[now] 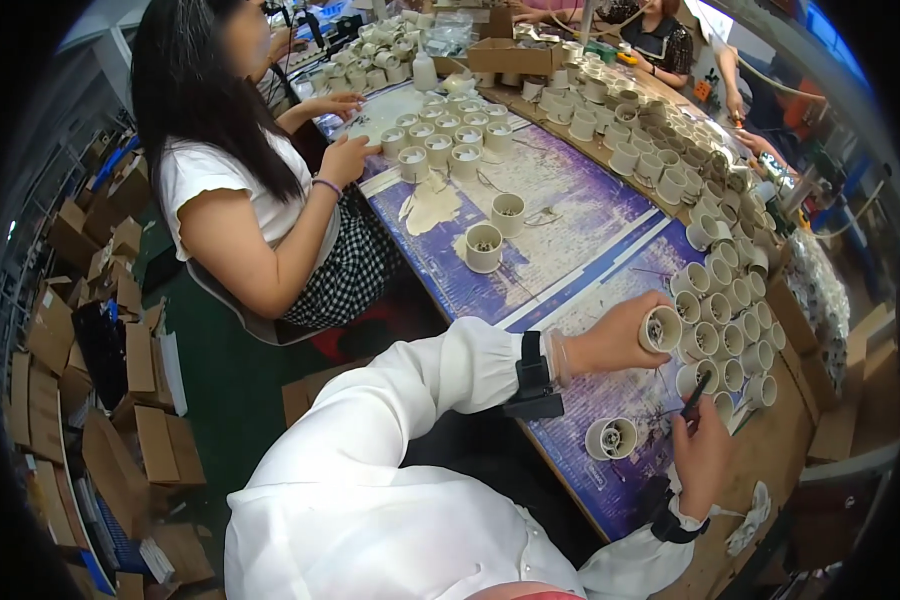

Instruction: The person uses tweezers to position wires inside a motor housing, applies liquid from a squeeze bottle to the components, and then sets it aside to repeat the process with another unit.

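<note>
My left hand (610, 338) is wrapped round a cream cylindrical cup (660, 331), whose open mouth shows small metallic parts inside. Lower right, my right hand (703, 452) grips a slim black tool (697, 392). Its tip overlaps the mouth of another cup standing in the cluster, and I cannot tell whether it touches. A separate cup (596, 440) lies tilted on the purple mat between my hands and the near table edge, with wiry parts in its opening. Several like cups (718, 308) crowd together just beyond my hands.
On the left a seated person (232, 225) works at the same table beside cups with white contents (438, 146). Two cups (484, 248) stand on the purple mat (570, 235). More cups line the far side. Cardboard boxes (150, 450) pile up on the left; a white cord (753, 515) lies near my right wrist.
</note>
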`<state>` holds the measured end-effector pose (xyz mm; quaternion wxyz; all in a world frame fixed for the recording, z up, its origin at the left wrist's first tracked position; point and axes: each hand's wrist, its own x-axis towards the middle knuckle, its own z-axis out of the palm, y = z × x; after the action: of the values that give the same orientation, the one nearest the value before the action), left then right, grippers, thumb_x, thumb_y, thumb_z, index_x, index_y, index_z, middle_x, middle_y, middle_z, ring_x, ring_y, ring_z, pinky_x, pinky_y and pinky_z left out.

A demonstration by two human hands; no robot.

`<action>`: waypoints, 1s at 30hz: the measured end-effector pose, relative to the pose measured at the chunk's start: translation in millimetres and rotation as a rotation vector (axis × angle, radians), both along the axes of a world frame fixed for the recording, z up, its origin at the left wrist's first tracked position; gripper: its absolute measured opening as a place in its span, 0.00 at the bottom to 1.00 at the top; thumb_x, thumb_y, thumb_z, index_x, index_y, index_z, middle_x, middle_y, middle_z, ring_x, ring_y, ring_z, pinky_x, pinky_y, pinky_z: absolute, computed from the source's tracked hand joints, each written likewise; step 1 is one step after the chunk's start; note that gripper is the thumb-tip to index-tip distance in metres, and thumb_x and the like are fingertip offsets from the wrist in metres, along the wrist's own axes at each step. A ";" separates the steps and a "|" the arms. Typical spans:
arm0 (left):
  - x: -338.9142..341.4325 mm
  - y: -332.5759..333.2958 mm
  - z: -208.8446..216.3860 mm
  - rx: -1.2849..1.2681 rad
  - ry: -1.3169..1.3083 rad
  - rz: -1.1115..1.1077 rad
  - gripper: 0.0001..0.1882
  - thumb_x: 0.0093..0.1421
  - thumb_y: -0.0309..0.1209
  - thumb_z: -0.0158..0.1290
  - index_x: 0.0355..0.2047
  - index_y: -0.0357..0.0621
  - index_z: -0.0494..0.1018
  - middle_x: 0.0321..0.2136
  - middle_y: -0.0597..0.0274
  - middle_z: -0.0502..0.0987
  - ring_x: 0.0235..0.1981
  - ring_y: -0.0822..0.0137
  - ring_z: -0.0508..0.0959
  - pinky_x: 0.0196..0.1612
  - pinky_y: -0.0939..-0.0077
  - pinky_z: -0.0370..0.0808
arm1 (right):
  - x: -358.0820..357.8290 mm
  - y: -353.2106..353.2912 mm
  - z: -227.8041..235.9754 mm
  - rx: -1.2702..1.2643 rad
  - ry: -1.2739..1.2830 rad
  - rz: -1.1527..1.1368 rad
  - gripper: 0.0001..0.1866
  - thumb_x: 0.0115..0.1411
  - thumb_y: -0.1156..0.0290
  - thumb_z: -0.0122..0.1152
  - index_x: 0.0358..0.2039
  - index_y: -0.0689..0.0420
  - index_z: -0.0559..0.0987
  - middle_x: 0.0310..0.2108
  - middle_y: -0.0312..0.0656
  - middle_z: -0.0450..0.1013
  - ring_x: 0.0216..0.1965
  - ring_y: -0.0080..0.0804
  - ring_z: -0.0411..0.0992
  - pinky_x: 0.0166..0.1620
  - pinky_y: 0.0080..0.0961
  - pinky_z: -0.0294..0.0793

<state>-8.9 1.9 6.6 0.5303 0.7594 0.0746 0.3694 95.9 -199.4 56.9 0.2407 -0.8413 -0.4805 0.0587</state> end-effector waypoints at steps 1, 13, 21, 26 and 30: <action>4.0 0.3 -2.6 0.055 -0.034 0.031 0.29 0.44 0.32 0.68 0.46 0.44 0.68 0.39 0.58 0.74 0.40 0.63 0.75 0.45 0.72 0.72 | 2.0 -1.6 -1.7 -0.013 -0.003 -0.025 0.15 0.53 0.76 0.62 0.42 0.60 0.75 0.25 0.43 0.73 0.26 0.32 0.72 0.32 0.27 0.70; -45.1 8.5 -13.7 0.007 0.306 0.121 0.27 0.45 0.34 0.67 0.44 0.42 0.68 0.36 0.59 0.76 0.39 0.67 0.76 0.43 0.73 0.73 | 2.1 -14.3 -5.5 0.066 -0.227 0.015 0.11 0.50 0.70 0.65 0.31 0.59 0.73 0.24 0.47 0.73 0.27 0.48 0.72 0.31 0.39 0.70; -48.6 -8.6 -23.1 -0.046 0.389 0.102 0.26 0.47 0.35 0.65 0.43 0.41 0.67 0.35 0.59 0.77 0.37 0.65 0.77 0.42 0.72 0.73 | 2.5 -3.4 -8.7 0.404 0.168 -0.015 0.09 0.54 0.72 0.65 0.34 0.59 0.75 0.25 0.38 0.74 0.25 0.28 0.72 0.30 0.24 0.70; -34.2 5.3 -26.4 -0.692 0.281 -0.188 0.25 0.47 0.36 0.65 0.42 0.39 0.68 0.33 0.59 0.78 0.36 0.64 0.78 0.40 0.72 0.74 | 16.5 5.5 -26.0 0.614 0.269 -0.053 0.09 0.56 0.71 0.64 0.36 0.58 0.77 0.22 0.35 0.72 0.23 0.20 0.68 0.29 0.20 0.68; -29.0 -16.1 -9.9 -0.272 0.388 0.074 0.20 0.47 0.36 0.65 0.36 0.39 0.71 0.30 0.57 0.78 0.35 0.64 0.79 0.38 0.70 0.74 | 25.8 1.3 -18.9 0.680 0.417 -0.148 0.10 0.57 0.74 0.64 0.39 0.60 0.76 0.28 0.32 0.75 0.29 0.15 0.71 0.34 0.14 0.70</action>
<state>-37.9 -14.2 -3.3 0.5896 0.7346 0.2517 0.2224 121.7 -198.1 38.1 0.6010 -0.7162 -0.3515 0.0486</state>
